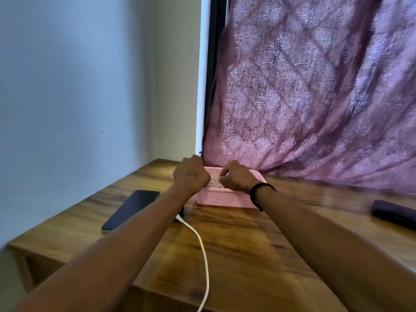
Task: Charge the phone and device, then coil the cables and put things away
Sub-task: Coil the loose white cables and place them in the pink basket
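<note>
Nearest, one white cable (203, 257) rises from the front edge of the wooden worktop (247, 255) and curves up to a plug end beside a small dark object that the left forearm mostly hides, so what it joins cannot be told. Left of that forearm one dark phone (131, 209) lies flat, screen up. Far right, well apart from it, one dark purple device (394, 213) lies at the picture's edge. Further back, both hands meet over one pink perforated basket (225, 199). The left hand (191, 175) is curled into a fist at the basket's left rim; what it grips is hidden. The right hand (236, 177), with one black band on its wrist, has its fingers (221, 180) curled and pinching pale cord inside the basket. Behind the basket hangs one purple patterned curtain (315, 97), touching the worktop; a blue-white wall (78, 86) stands left.
</note>
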Tool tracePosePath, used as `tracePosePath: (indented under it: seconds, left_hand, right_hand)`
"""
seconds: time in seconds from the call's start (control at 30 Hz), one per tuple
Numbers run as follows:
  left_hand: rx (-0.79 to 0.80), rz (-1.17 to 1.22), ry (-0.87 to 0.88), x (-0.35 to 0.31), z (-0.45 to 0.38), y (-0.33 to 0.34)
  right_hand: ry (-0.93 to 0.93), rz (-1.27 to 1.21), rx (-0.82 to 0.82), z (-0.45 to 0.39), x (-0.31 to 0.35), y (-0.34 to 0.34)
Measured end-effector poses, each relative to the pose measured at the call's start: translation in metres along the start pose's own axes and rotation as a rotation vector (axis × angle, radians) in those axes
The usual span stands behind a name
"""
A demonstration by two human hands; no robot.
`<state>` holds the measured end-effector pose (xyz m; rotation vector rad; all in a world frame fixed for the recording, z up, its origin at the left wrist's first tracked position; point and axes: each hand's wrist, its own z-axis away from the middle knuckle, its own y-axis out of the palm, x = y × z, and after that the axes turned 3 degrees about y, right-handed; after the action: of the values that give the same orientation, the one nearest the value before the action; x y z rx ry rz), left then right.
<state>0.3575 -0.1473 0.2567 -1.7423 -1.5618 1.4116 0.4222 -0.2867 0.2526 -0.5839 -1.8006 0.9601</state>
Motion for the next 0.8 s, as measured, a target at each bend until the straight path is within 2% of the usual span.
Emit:
tracePosePath:
  seconds: [0.1,0.33,0.5,0.7,0.8]
  left_hand:
    - [-0.087,-0.069,0.052,-0.005,0.001,0.001]
    - [-0.124,0.013,0.245,-0.058,0.010,0.012]
    - [-0.039,0.121,0.424,-0.146,0.031,0.034]
    - [0.169,0.220,0.594,-0.258,0.101,0.076]
    - [0.276,0.288,0.657,-0.287,0.138,0.104]
  right_hand:
    - [-0.024,0.032,-0.038,0.002,0.000,-0.002]
    - [-0.174,0.191,-0.167,0.036,-0.032,-0.045]
    - [-0.102,0.282,-0.259,0.094,-0.084,-0.101]
    - [0.131,0.355,-0.302,0.187,-0.181,-0.172]
    - [0.204,0.348,-0.360,0.233,-0.215,-0.197]
